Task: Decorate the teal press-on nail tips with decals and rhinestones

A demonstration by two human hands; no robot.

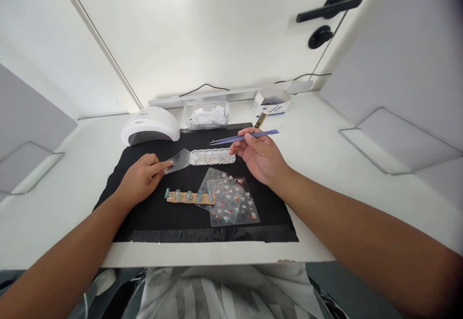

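Purple slim tweezers (243, 137) pinched in right hand (261, 157); left hand (142, 177) presses clear film (179, 160).

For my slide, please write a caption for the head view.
Right hand holds tweezers above gem tray; left hand pins clear sheet.

The black mat (152, 213) in the middle looks like soft, dull cloth; the tweezers (242, 137) in the right hand (262, 157) look smooth and matt purple; the little bead box (212, 156) is clear shiny plastic; the strip (190, 197) at lower middle looks like wood; the sticker sheets (231, 203) are glossy; the white lamp (150, 125) at upper left is smooth plastic.
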